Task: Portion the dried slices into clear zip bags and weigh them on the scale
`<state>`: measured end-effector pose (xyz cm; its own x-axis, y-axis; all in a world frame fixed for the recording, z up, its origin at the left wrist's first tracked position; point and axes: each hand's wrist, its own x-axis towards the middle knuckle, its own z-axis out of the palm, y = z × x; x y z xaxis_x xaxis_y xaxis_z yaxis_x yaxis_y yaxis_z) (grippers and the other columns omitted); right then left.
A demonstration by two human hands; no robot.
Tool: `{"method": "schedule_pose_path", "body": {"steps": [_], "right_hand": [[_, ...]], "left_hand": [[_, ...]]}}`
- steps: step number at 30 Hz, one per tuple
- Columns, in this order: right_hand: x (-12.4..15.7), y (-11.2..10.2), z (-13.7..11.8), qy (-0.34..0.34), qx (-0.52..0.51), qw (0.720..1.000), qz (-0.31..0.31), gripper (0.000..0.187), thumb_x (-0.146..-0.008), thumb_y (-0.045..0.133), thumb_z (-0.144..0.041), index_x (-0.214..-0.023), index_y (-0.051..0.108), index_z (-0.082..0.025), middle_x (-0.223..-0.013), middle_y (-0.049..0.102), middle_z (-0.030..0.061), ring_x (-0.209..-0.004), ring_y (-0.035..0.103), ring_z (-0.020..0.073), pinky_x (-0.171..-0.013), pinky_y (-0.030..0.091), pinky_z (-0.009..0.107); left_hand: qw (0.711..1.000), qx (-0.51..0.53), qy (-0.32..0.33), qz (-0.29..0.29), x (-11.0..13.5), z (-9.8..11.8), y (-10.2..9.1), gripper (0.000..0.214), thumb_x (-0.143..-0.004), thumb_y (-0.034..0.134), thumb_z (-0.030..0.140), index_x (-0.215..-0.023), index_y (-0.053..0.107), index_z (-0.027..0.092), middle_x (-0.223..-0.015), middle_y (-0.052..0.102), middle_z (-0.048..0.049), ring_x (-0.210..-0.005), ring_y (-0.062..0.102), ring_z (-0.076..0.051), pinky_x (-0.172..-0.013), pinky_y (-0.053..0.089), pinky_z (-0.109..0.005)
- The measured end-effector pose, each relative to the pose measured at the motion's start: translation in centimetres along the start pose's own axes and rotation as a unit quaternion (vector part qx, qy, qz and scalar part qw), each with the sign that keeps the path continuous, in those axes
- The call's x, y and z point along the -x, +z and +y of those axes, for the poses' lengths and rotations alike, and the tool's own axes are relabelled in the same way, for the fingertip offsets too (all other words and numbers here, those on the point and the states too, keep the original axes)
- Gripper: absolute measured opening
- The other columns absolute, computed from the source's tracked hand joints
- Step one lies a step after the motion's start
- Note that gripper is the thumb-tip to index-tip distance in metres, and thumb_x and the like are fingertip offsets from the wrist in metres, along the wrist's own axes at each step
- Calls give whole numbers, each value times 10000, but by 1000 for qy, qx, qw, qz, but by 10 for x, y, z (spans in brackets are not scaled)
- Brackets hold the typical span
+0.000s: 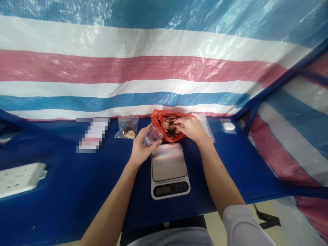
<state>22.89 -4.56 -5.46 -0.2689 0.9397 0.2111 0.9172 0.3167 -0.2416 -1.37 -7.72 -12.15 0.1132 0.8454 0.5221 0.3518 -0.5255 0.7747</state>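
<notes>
Striped tarp point(128, 68) hanging behind blue table point(64, 205); L hand point(139, 148) is gripping clear cup point(153, 136) w/ fingers wrapped round it, just beside scale point(169, 162); R hand point(191, 129) is reaching into red bag point(159, 124) at table's back edge, fingers point(179, 122) narrow on dried slices point(169, 125), can't tell if pinching any.

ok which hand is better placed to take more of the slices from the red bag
Right, most likely: the right hand is at the mouth of the red plastic bag, touching the brown dried slices, while the left hand is busy holding a small clear plastic container.
</notes>
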Motion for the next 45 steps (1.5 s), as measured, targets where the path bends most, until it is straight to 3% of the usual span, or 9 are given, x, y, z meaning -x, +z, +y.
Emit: {"method": "schedule_pose_path", "body": {"steps": [5,13,19,25,30,38,42,45], "right_hand": [[-1,9,0,-26,-2,1000,-15,278,-914,601,-219,-1110,781,-299,-1302,724,2,-1175,668,248,-923,521,370],[-4,22,-1,-4,31,999,7,408,-900,574,-180,-1275,702,-274,-1303,722,35,-1188,658,266,-936,516,387],[-5,25,1,-14,24,999,26,315,-944,567,-239,-1198,745,-290,-1278,739,19,-1169,674,254,-930,514,373],[-4,15,7,-1,-86,995,55,271,-927,640,-289,-1165,769,-300,-1149,787,16,-1021,734,241,-917,541,357],[-1,13,17,-17,-245,968,59,243,-918,681,-362,-1114,790,-268,-1148,786,27,-998,747,242,-937,569,358],[3,6,16,2,-363,928,80,304,-875,726,-394,-1131,776,-239,-1156,778,39,-1061,735,244,-1000,574,380],[5,-7,12,-9,-437,893,107,281,-822,774,-371,-1052,789,-209,-1169,770,55,-1074,731,233,-1011,572,367],[8,-19,6,-17,-482,870,104,322,-784,805,-412,-1029,785,-204,-1167,766,61,-1050,733,234,-931,612,372]], "left_hand": [[1000,-2,17,-4,-1,0,1,691,-818,776,508,-1414,573,224,-1246,681,-106,-1153,662,-275,-1027,537,-453],[999,-6,37,3,-2,-5,1,679,-825,776,493,-1423,576,241,-1215,688,-92,-1126,665,-260,-1021,538,-448],[1000,-7,24,3,-2,-4,1,672,-830,762,514,-1413,588,229,-1205,693,-101,-1123,676,-268,-1020,543,-454],[1000,-9,21,4,-3,-2,1,661,-828,762,520,-1398,603,225,-1233,688,-103,-1143,670,-278,-1035,539,-470],[1000,-5,27,11,-4,-3,3,693,-822,759,547,-1407,591,216,-1214,692,-104,-1131,674,-273,-1031,540,-467],[999,-18,35,14,-4,-4,6,702,-812,757,574,-1390,598,208,-1274,671,-118,-1180,657,-289,-1060,524,-489],[999,-29,38,18,-3,-1,7,719,-819,748,582,-1407,576,206,-1303,661,-131,-1214,640,-302,-1076,511,-501],[999,-32,40,12,-3,0,7,711,-823,747,578,-1397,581,192,-1252,683,-126,-1171,660,-289,-1047,527,-477]]}}
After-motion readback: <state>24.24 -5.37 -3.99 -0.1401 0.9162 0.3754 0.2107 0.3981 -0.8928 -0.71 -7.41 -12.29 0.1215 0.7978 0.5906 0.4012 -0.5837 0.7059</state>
